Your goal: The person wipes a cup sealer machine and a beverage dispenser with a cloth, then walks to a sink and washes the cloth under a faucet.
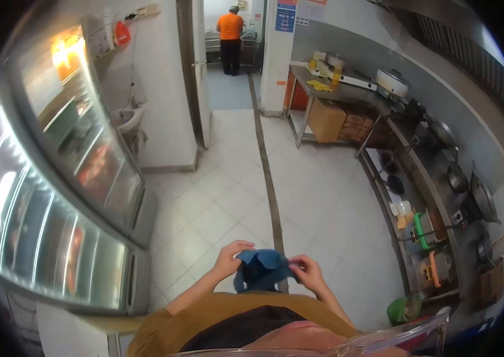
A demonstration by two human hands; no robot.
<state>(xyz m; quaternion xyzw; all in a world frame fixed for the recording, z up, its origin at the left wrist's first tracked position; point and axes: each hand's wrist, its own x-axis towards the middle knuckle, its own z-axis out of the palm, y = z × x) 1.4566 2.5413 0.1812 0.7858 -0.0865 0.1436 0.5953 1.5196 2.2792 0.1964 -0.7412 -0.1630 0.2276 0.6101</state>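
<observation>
In front of my chest hangs a blue cloth item (262, 260), shaped like a cap, with a dark hollow inside and its lower part folded down. My left hand (232, 257) grips its left upper edge, the fingers closed on the fabric. On the other side, my right hand (307, 272) pinches the right edge between thumb and fingers. The cloth is held up between both hands, above the tiled floor.
Lit glass-door fridges (55, 220) line the left side. Along the right runs a steel counter (409, 140) with pans and burners, and crates on the shelf below. A person in an orange shirt (230, 27) stands beyond the doorway. A dark strip (267, 172) crosses the floor.
</observation>
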